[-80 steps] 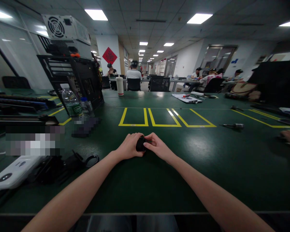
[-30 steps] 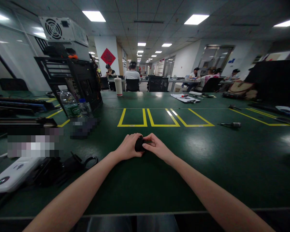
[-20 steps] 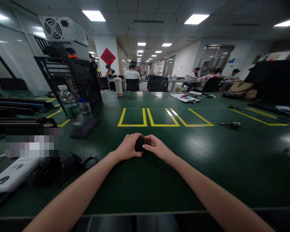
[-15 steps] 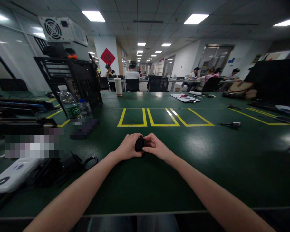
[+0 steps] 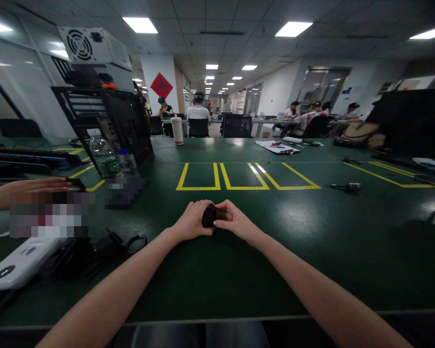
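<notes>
Between my two hands is a small black object [image 5: 209, 216], rounded on the side that shows; its kind I cannot make out. My left hand [image 5: 191, 220] is closed around it from the left, thumb below and fingers over the top. From the right, the thumb and fingers of my right hand [image 5: 234, 220] pinch its right edge. Both hands are just above or on the green table [image 5: 217, 280]; whether the object touches the surface I cannot tell. Part of it is hidden behind my fingers.
Left of my forearm lie a white device [image 5: 18, 266], black gear and a black ring [image 5: 137, 243]. Water bottles [image 5: 105, 153] stand by an open computer case [image 5: 125, 125]. Another person's hand [image 5: 29, 189] reaches in from the left. A screwdriver [image 5: 348, 186] lies right, beyond yellow tape outlines [image 5: 242, 188].
Another person's hand has come further in from the left, over the dark parts there. A bit of something dark now shows at the right edge. My hands have barely moved.
</notes>
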Tool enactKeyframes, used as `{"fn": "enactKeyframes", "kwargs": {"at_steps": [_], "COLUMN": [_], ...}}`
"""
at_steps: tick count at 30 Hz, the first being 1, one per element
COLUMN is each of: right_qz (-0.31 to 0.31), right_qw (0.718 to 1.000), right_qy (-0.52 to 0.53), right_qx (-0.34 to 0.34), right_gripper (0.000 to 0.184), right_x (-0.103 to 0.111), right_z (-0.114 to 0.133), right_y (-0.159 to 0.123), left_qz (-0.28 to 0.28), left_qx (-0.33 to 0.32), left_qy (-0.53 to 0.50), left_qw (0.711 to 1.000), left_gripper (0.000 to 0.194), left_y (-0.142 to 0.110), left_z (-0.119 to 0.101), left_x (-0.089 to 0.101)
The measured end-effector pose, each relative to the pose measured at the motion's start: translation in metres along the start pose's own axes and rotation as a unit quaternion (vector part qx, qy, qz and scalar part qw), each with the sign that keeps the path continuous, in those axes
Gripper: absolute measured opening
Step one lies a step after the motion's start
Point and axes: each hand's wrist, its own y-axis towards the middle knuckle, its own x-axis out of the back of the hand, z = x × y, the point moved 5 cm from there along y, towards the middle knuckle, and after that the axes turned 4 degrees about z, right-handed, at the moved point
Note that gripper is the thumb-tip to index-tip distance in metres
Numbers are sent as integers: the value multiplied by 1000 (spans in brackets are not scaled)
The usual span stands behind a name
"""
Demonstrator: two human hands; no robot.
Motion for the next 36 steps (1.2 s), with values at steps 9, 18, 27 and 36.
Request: {"fn": "enactKeyframes", "kwargs": {"at_steps": [9, 18, 27, 36], "right_qz": [-41, -7, -45, -15], "right_qw": [999, 1000, 998, 1000], "right_qy": [-22, 15, -26, -4], "right_qx": [-9, -1, -20, -3], "right_gripper": [25, 32, 27, 30], "right_x": [2, -1, 2, 2], "right_z": [-1, 1, -3, -7], "right_y": [1, -2, 1, 1], "left_qz": [-3, 3, -4, -2], "left_qx": [11, 2, -3, 3], "left_qy": [-5, -3, -2, 11], "left_qw": [1000, 1000, 1000, 1000], "left_gripper": [58, 58, 58, 59], "left_y": [1, 0, -1, 0], "left_z": [1, 1, 1, 2], "left_x": [-2, -1, -1, -2]}}
